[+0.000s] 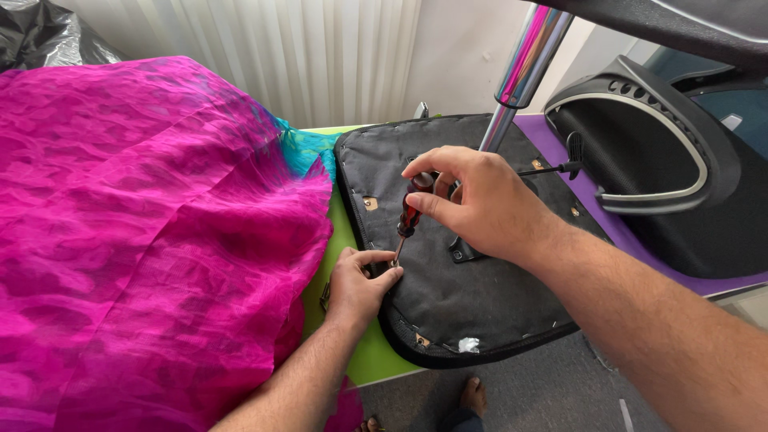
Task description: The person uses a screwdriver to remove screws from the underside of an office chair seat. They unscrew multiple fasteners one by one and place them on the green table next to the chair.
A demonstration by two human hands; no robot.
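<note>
Mid-frame, right hand (480, 204) wrapped tight on the red-handled screwdriver (408, 216), left hand (358, 284) pinching its tip on the upturned seat base (464, 304) — looks like screw-driving, wants steady downward pressure next.

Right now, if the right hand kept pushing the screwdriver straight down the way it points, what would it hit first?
The right hand aims the red-and-black-handled screwdriver down-left. Its tip seems already at the upturned black fabric-covered chair seat, beside the left hand fingertips, so the seat comes first; whether a screw sits there is hidden.
</note>
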